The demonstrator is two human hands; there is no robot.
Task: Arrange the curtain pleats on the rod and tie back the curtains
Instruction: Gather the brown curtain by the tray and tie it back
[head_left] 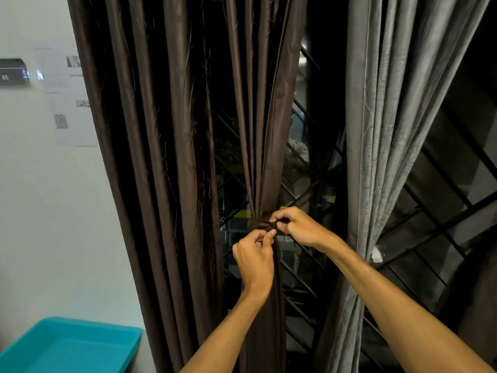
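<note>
My left hand (254,255) pinches the hanging end of the tie (257,225) just below its knot; my right hand (298,227) pinches the knot, right of the gathered brown curtain (265,157).

A dark brown curtain (265,146) with a faint leaf pattern hangs gathered into a narrow bundle, cinched by a matching brown tie-back (258,225) wrapped around it. To its left, a second brown panel (156,157) hangs loose in long pleats. To its right, a grey curtain (376,130) is drawn in low down.
</note>
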